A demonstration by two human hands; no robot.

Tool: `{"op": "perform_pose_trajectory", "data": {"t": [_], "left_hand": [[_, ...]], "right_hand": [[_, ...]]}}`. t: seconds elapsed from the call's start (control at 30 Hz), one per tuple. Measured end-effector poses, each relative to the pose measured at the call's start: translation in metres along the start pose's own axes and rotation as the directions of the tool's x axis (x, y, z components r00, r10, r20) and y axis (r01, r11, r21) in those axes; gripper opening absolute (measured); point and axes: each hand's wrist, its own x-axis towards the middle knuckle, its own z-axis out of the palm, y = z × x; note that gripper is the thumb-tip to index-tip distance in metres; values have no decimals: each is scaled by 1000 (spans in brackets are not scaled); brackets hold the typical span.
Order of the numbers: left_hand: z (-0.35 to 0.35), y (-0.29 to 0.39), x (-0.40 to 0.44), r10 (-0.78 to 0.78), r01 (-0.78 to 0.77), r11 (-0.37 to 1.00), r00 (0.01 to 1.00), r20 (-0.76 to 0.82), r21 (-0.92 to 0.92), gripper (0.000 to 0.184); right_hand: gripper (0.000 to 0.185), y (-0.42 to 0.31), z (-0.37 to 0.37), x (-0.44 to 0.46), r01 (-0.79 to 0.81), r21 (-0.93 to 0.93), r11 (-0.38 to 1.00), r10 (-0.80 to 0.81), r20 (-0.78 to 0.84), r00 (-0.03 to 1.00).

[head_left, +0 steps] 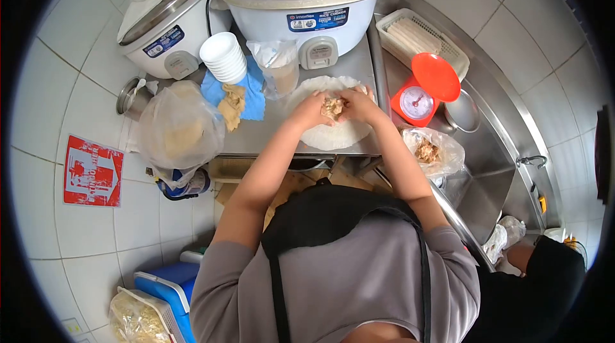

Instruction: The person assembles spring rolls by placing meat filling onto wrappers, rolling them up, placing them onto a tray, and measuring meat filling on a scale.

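Note:
A round white sheet (330, 137) lies on the steel counter, with a clump of light brown chunky filling (333, 108) over its middle. My left hand (310, 111) is curled against the left side of the clump. On the other side, my right hand (359, 105) presses its fingers round the same clump. A plastic bag of similar filling (428, 151) sits open to the right, near the sink's edge. Behind my hands stands a clear bag (277, 71) with something beige inside.
Two rice cookers (272, 16) stand at the back. White bowls (223, 58) are stacked on a blue cloth (255, 96). A red scale (416, 103) and a white basket (459, 61) stand right, by the sink (480, 183). Another person (532, 285) is at lower right.

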Motion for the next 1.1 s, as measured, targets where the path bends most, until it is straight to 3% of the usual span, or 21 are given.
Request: {"op": "perform_pose_trajectory", "data": {"t": [0.03, 0.13, 0.23, 0.33, 0.43, 0.53, 0.63, 0.73, 0.83, 1.03, 1.1], "left_hand": [[-1, -1, -5, 15, -17, 999, 999, -40, -46, 44], [0, -1, -3, -112, 100, 988, 989, 99, 118, 39], [-3, -4, -6, -124, 99, 972, 987, 106, 213, 38], [-16, -4, -13, -79, 54, 981, 988, 133, 186, 26], [-13, -10, -19, -46, 45, 999, 998, -30, -21, 27], [-13, -19, -17, -170, 142, 973, 974, 150, 185, 33], [-22, -22, -20, -111, 82, 978, 983, 145, 191, 30], [-24, -15, -28, 78, -62, 987, 991, -107, 148, 24], [-29, -9, -28, -153, 143, 984, 983, 96, 108, 31], [-35, -4, -40, -130, 132, 986, 991, -33, 100, 31], [-31, -17, -45, -180, 176, 981, 983, -36, -83, 30]], "right_hand": [[28, -2, 3, -3, -5, 41, 999, 6, -23, 1000], [31, -10, 8, 3, -12, -41, 999, 12, 11, 1000], [32, -8, 14, 5, -21, -86, 996, 24, 40, 999], [32, -8, 14, 2, -27, -12, 1000, 27, 1, 1000], [33, -14, 10, 7, -60, 46, 997, 58, 41, 997], [33, -28, 15, 14, -45, -10, 999, 46, 113, 993], [30, -34, 13, 13, -32, -50, 998, 37, 112, 993], [28, -42, 6, 12, -16, -89, 996, 23, 77, 997], [27, -47, 17, 12, 25, -175, 984, -15, 57, 998], [22, -56, 20, 10, 14, -195, 981, -20, -29, 999], [25, -58, 21, 10, 7, -199, 980, -11, -16, 1000]]}}
